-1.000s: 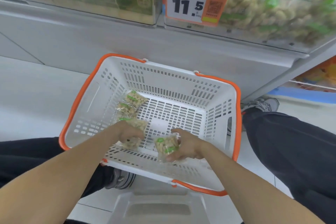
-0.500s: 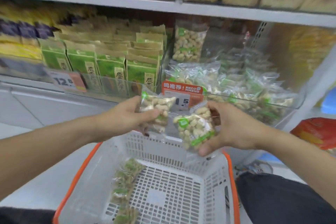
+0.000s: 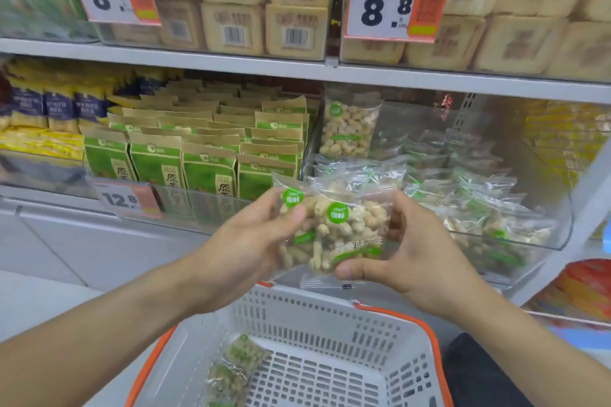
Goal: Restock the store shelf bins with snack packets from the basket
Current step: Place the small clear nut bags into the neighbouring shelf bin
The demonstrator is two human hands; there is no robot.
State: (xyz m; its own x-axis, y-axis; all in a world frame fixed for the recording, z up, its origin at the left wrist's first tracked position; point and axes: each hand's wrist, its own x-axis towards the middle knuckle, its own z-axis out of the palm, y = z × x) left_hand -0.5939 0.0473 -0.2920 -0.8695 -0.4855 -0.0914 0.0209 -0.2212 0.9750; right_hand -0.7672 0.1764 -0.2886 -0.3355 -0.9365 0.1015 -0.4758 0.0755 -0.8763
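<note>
Peanut packets (image 3: 334, 235): two clear packets with green round stickers, held overlapped above the white basket (image 3: 317, 317), just in front of the clear bin (image 3: 529, 241) of matching packets.

Head view (the only one I have):
- Left hand (image 3: 251, 241) grips the rear packet by its left side, thumb on the front near the sticker, fingers curled behind.
- Right hand (image 3: 413, 254) grips the front packet, thumb under the bottom edge, fingers wrapped behind the right side.
- The bin lies directly behind the held packets and is already heaped with loose packets; one packet stands upright (image 3: 348, 129) at the bin's back left corner.
- In the basket, below the hands, I see at least two more packets (image 3: 234, 367) against its left wall. The lowest part is cut off, so I cannot count them.
- Left of the bin: rows of green and kraft pouches (image 3: 185, 155) behind a 12.8 price tag (image 3: 127, 198).

Handling judgement: the packets look light, soft and crinkly, with slick film. The contents would shift and could crush under a hard squeeze. I would take hold at the sealed side or top edges, with light pressure, not across the middle.

Step judgement: the packets are squared up together before going over the bin's front lip. The heap may let new packets slide forward, so I would place them toward the back.
</note>
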